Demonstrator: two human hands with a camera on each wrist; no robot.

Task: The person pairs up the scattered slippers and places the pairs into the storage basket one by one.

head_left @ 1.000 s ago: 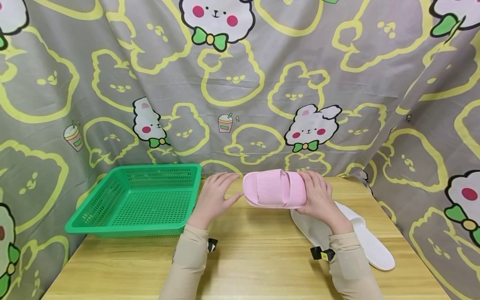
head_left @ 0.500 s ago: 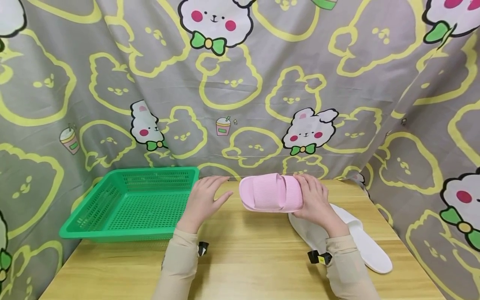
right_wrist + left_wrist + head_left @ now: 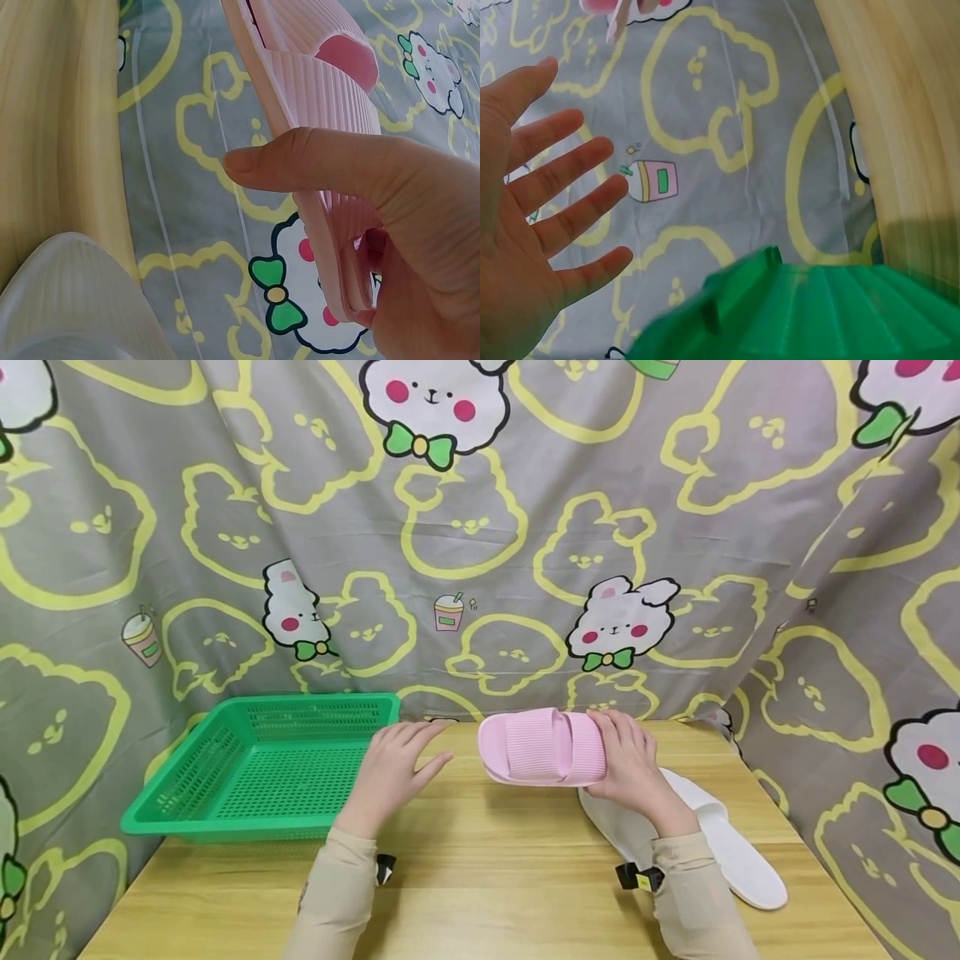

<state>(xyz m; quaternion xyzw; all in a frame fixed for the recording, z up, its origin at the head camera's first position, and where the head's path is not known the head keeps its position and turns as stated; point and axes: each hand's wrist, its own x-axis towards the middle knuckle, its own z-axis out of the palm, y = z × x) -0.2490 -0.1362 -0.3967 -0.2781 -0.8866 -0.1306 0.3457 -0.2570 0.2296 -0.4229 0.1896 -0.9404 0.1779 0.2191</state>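
Observation:
In the head view my right hand (image 3: 630, 760) grips one end of a pink slipper (image 3: 536, 747) with ribbed straps, holding it up over the table. The thumb (image 3: 277, 165) lies across the slipper's sole side in the right wrist view. My left hand (image 3: 390, 768) is in the air beside the basket's right edge, holding nothing. Its fingers are spread apart in the left wrist view (image 3: 562, 187). Below my right forearm lies a white slipper (image 3: 742, 852) on the table, partly hidden by the arm.
A green plastic basket (image 3: 258, 822) with slotted walls stands at the table's left rear. Behind the wooden table (image 3: 480, 885) hangs a grey curtain (image 3: 360, 543) printed with cartoon animals, which also runs along both sides.
My left hand has drawn away to the left from the pink slipper toward the basket. The right hand still holds the slipper in nearly the same place.

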